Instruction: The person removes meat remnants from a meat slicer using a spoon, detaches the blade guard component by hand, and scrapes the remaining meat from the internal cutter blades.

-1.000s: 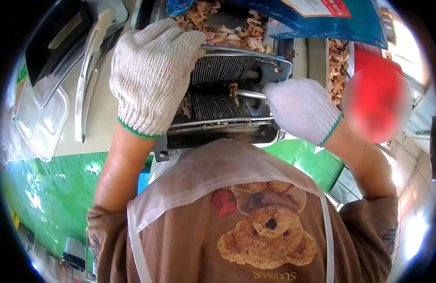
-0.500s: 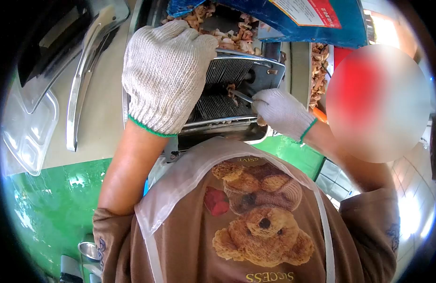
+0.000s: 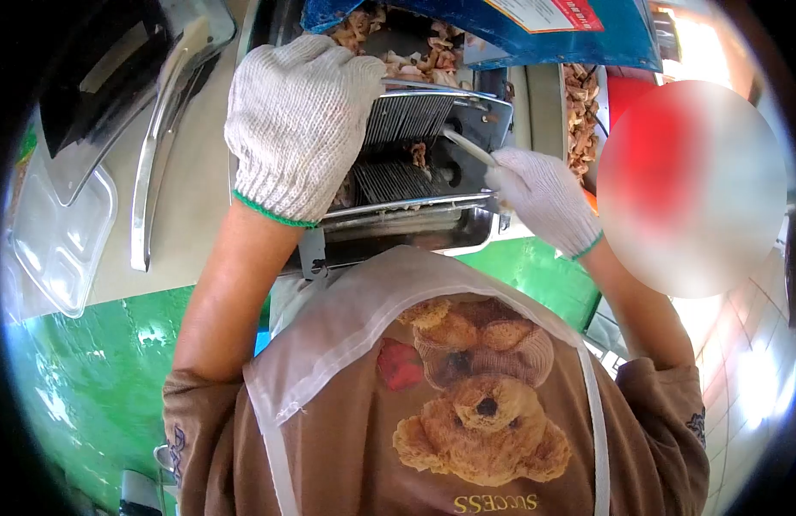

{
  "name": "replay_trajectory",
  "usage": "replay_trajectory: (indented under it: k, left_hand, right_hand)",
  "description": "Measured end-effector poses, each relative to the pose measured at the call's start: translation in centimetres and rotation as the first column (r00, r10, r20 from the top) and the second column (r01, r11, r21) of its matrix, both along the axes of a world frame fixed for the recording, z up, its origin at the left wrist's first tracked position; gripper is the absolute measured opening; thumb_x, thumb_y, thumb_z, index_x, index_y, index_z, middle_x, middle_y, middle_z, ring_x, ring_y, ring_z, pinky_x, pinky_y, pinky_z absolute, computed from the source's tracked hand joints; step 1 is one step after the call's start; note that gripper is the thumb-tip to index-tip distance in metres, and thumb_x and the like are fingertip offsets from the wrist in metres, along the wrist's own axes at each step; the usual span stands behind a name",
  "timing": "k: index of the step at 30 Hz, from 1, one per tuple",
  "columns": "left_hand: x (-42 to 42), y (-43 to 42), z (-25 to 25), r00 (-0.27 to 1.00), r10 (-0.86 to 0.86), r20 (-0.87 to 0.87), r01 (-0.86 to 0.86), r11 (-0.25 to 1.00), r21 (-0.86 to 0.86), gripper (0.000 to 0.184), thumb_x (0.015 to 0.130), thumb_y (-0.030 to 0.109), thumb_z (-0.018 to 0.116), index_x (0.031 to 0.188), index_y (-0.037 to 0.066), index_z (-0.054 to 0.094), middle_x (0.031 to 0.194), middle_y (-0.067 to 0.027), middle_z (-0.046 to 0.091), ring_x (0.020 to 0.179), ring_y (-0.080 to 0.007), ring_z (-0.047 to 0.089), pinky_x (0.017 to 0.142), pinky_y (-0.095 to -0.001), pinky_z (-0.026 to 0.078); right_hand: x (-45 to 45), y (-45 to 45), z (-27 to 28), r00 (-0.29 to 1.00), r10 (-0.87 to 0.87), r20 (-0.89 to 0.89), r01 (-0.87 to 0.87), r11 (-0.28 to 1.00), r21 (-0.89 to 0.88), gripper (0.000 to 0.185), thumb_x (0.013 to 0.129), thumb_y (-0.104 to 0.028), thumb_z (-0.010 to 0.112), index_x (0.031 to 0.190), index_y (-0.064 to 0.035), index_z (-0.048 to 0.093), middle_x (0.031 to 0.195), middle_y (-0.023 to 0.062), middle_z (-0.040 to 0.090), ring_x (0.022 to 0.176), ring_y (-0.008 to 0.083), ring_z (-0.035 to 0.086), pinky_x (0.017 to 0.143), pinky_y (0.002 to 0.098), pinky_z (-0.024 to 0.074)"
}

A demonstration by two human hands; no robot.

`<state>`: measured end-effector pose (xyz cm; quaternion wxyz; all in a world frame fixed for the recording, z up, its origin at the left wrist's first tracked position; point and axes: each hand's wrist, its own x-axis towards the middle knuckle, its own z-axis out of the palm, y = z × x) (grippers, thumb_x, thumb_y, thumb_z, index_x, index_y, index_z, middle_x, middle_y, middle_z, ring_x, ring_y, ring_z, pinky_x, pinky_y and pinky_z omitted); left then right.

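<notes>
My left hand (image 3: pixel 299 133), in a white knit glove with a green cuff, is closed over the left end of a metal comb rack (image 3: pixel 407 119) with two rows of thin slats. Its fingertips are hidden. My right hand (image 3: pixel 544 193), also gloved, grips a slim pale tool (image 3: pixel 471 146), whose kind I cannot make out. The tool's tip is near the right end of the upper slats. A brown meat scrap (image 3: pixel 419 156) clings between the two slat rows, left of the tool.
Cut meat pieces (image 3: pixel 432 64) lie behind the rack, under a blue machine housing (image 3: pixel 561 39). More pieces (image 3: pixel 580 120) fill a container to the right. Metal tongs (image 3: pixel 161 138) and a clear plastic lid (image 3: pixel 67 241) rest on the left counter. A metal tray (image 3: pixel 415 228) sits below the rack.
My right hand has drawn to the right, and the tool's tip has moved off the meat scrap, up and right. My left hand keeps its hold on the rack.
</notes>
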<state>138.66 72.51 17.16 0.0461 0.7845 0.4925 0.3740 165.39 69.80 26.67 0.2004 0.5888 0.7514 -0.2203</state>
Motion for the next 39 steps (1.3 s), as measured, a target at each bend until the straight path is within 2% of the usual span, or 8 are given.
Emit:
replay_trajectory:
  k: [1, 5, 11, 17, 26, 35, 38, 39]
  left_hand:
    - [0.0, 0.1, 0.1, 1.000, 0.007, -0.003, -0.007, 1.000, 0.004, 0.020, 0.076, 0.012, 0.073, 0.096, 0.010, 0.074, 0.090, -0.0089, 0.071, 0.090, -0.0293, 0.068, 0.077, -0.0407, 0.054]
    - [0.3, 0.0, -0.3, 1.000, 0.009, 0.022, -0.010, 0.998, 0.068, 0.023, 0.072, 0.008, 0.072, 0.095, 0.009, 0.075, 0.095, -0.0082, 0.072, 0.095, -0.0285, 0.068, 0.082, -0.0400, 0.055]
    - [0.2, -0.3, -0.2, 0.999, 0.008, 0.048, -0.011, 0.998, 0.054, 0.028, 0.068, 0.003, 0.072, 0.095, 0.008, 0.074, 0.099, -0.0082, 0.072, 0.099, -0.0294, 0.068, 0.085, -0.0389, 0.055]
    - [0.2, -0.3, -0.4, 0.997, 0.000, 0.073, -0.004, 0.999, 0.045, 0.028, 0.069, 0.003, 0.072, 0.097, 0.007, 0.074, 0.098, -0.0095, 0.072, 0.099, -0.0310, 0.067, 0.085, -0.0398, 0.055]
    - [0.4, -0.5, 0.1, 0.998, 0.026, 0.052, -0.025, 1.000, -0.010, 0.026, 0.073, 0.006, 0.074, 0.099, 0.006, 0.073, 0.099, -0.0115, 0.072, 0.102, -0.0326, 0.067, 0.090, -0.0417, 0.053]
    - [0.5, -0.2, 0.2, 0.998, 0.045, 0.040, -0.046, 0.999, 0.013, 0.024, 0.074, 0.006, 0.074, 0.098, 0.005, 0.073, 0.099, -0.0122, 0.072, 0.098, -0.0322, 0.068, 0.087, -0.0408, 0.054]
    - [0.6, -0.3, 0.3, 0.997, 0.049, 0.054, -0.048, 0.999, -0.010, 0.023, 0.074, 0.006, 0.074, 0.097, 0.005, 0.074, 0.098, -0.0120, 0.072, 0.098, -0.0313, 0.068, 0.086, -0.0403, 0.054]
    - [0.5, -0.4, 0.4, 0.997, 0.045, 0.056, -0.044, 0.999, -0.016, 0.023, 0.074, 0.006, 0.074, 0.096, 0.006, 0.074, 0.098, -0.0119, 0.072, 0.098, -0.0310, 0.068, 0.086, -0.0401, 0.054]
  right_hand:
    - [0.6, -0.1, 0.1, 0.992, 0.108, 0.062, -0.116, 0.985, 0.128, 0.022, 0.097, -0.026, 0.049, 0.093, -0.0085, 0.062, 0.078, 0.0160, 0.066, 0.074, 0.0386, 0.067, 0.066, 0.0496, 0.0534]
    - [-1.3, 1.4, 0.9, 0.910, 0.358, 0.206, -0.386, 0.916, 0.111, 0.017, 0.089, -0.018, 0.053, 0.090, -0.0080, 0.066, 0.077, 0.0182, 0.068, 0.073, 0.0393, 0.069, 0.064, 0.0512, 0.0552]
    - [-2.5, 1.9, -1.2, 0.859, 0.383, 0.340, -0.436, 0.895, 0.093, 0.015, 0.082, -0.014, 0.058, 0.086, -0.0056, 0.070, 0.075, 0.0193, 0.069, 0.072, 0.0383, 0.071, 0.062, 0.0503, 0.0573]
    - [-2.5, 2.0, -1.5, 0.849, 0.412, 0.330, -0.469, 0.876, 0.113, 0.013, 0.084, -0.013, 0.058, 0.088, -0.0045, 0.067, 0.071, 0.0193, 0.068, 0.065, 0.0372, 0.070, 0.057, 0.0481, 0.0561]
    - [-3.4, 2.4, -1.9, 0.842, 0.429, 0.327, -0.461, 0.887, 0.022, 0.023, 0.083, -0.023, 0.063, 0.084, -0.0023, 0.070, 0.074, 0.0205, 0.070, 0.069, 0.0350, 0.072, 0.062, 0.0462, 0.0588]
    - [-1.9, 2.9, -2.6, 0.841, 0.489, 0.233, -0.519, 0.851, 0.084, 0.019, 0.088, -0.021, 0.057, 0.083, -0.0066, 0.068, 0.068, 0.0167, 0.067, 0.063, 0.0360, 0.069, 0.055, 0.0486, 0.0552]
    - [-4.6, 1.6, -2.9, 0.836, 0.545, 0.064, -0.543, 0.838, -0.043, 0.017, 0.089, -0.020, 0.057, 0.080, -0.0077, 0.065, 0.068, 0.0150, 0.066, 0.063, 0.0354, 0.068, 0.055, 0.0481, 0.0546]
    - [-5.4, 0.6, -3.8, 0.840, 0.529, -0.122, -0.516, 0.848, 0.121, 0.015, 0.087, -0.020, 0.058, 0.079, -0.0079, 0.063, 0.069, 0.0133, 0.066, 0.065, 0.0341, 0.069, 0.056, 0.0461, 0.0546]
